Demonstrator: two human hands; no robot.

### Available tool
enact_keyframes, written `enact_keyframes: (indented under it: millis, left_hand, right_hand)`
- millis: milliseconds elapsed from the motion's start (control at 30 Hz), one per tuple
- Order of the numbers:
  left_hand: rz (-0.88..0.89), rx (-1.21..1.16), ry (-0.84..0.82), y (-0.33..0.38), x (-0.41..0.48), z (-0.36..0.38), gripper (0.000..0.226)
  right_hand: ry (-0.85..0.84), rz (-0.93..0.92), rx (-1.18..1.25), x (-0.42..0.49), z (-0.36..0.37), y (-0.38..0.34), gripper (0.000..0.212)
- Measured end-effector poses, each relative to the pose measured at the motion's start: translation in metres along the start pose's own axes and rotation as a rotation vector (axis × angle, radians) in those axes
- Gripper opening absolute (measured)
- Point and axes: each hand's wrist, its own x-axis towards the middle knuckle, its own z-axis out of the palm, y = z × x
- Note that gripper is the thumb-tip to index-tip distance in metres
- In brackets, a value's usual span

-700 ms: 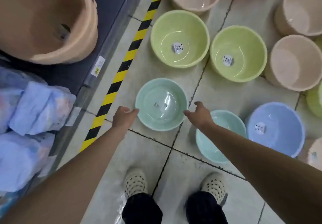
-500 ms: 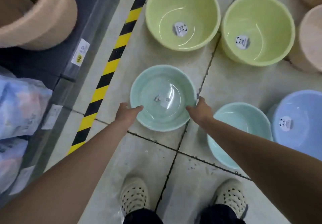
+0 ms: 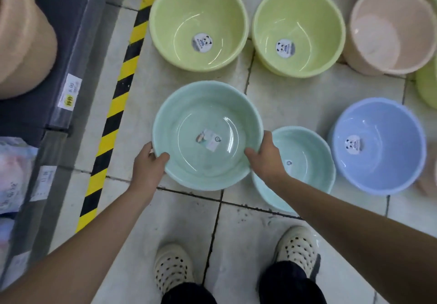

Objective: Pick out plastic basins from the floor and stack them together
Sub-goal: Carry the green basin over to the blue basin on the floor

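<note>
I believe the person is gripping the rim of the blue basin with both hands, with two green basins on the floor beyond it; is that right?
Not quite: the head view shows the left hand and right hand gripping the mint basin, not the blue basin, which sits untouched to the right. The two green basins do lie beyond it.

Round mint-green plastic basin (image 3: 208, 135) showed glossy, smooth interior with paper label, two round lime-green plastic basins (image 3: 198, 23) likewise glossy, round pale-blue plastic basin (image 3: 378, 146) glossy, grey tiled floor (image 3: 295, 95) matt, scuffed, perforated cream rubbery clogs (image 3: 172, 268) matt.
</note>
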Motion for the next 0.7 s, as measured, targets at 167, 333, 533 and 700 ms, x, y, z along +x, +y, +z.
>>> enact_keyframes:
  millis: [167, 333, 533, 700]
  left_hand:
    - [0.080, 0.114, -0.140, 0.054, -0.064, 0.045, 0.034]
    - [0.150, 0.303, -0.279, 0.068, -0.095, 0.099, 0.036]
    - [0.216, 0.418, -0.369, 0.050, -0.103, 0.152, 0.048]
    - [0.256, 0.449, -0.333, 0.030, -0.089, 0.193, 0.045]
  right_hand:
    - [0.120, 0.048, 0.011, -0.060, -0.083, 0.030, 0.032]
    - [0.200, 0.158, 0.083, -0.098, -0.133, 0.080, 0.030]
    - [0.218, 0.315, 0.213, -0.102, -0.136, 0.147, 0.051]
    - [0.221, 0.402, 0.342, -0.080, -0.118, 0.188, 0.057]
